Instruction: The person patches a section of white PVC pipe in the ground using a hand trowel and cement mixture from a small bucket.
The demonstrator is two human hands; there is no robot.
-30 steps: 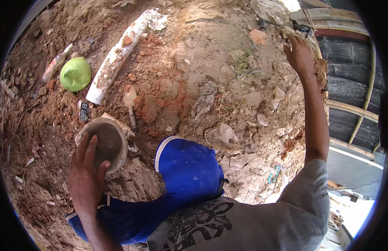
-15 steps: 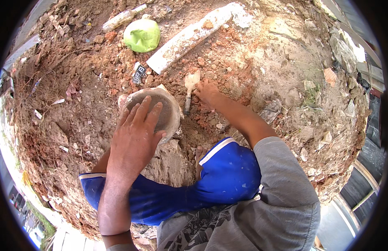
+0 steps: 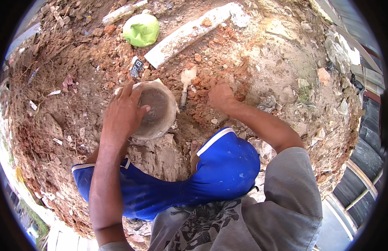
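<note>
My left hand (image 3: 123, 112) grips the left rim of a round, dirt-coated grey bowl (image 3: 162, 112), thumb over its inner side. The bowl sits on the soil in front of my legs. My right hand (image 3: 220, 94) is down in loose reddish soil (image 3: 238, 90), fingers curled; what they hold, if anything, is hidden. Between the bowl and that hand lies a small trowel (image 3: 188, 79), pale blade upward, dark handle toward me. A small black-and-white piece of debris (image 3: 136, 67) lies just beyond the bowl.
A long white pipe (image 3: 181, 39), dirtied, lies across the far ground, beside a crumpled green object (image 3: 141, 31) and a plastic bottle (image 3: 123, 13). My blue-clad legs (image 3: 223, 163) are folded at the near side. Timber and dark sheeting (image 3: 359, 148) border the uneven ground on the right.
A second ago my right hand was out at the far right; it came in beside the trowel, then moved slightly right of it. My left hand's fingers shifted from across the bowl toward its left rim.
</note>
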